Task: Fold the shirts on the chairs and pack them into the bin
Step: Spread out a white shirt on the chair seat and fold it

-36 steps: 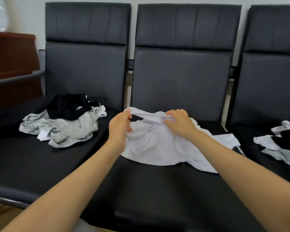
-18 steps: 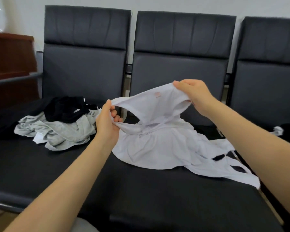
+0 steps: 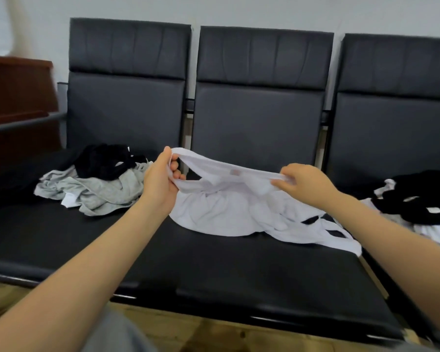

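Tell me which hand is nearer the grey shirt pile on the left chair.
Left. The left hand grips the white shirt right beside the grey shirt pile; the right hand holds the shirt's far side, well away.

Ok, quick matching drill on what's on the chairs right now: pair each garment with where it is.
Things:
1. white shirt
2. grey shirt
3. black garment with small white tags

Places:
A. crumpled on the left chair seat, under a black garment
B. on the right chair seat, on top of white cloth
C. on the middle chair seat, its top edge stretched between the left hand and the right hand

Pairs: 1-C, 2-A, 3-B
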